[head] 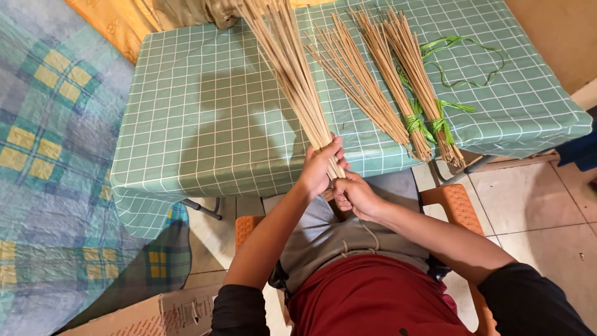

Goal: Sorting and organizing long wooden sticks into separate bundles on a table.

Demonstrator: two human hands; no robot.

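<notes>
Seated at a green checked table (205, 124), a person's left hand (320, 167) and right hand (352, 194) both clench the base of a stick bundle (289, 68) at its edge, seemingly gathering it; binding needs green ribbon (463, 62) beyond two tied bundles (413, 74).

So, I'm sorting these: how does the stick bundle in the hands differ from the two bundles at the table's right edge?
The held bundle has no tie showing and is gripped at its base by the left hand and right hand. The two tied bundles lie untouched, wrapped with green ribbon. All are thin tan sticks fanning out on the green checked tablecloth.
</notes>
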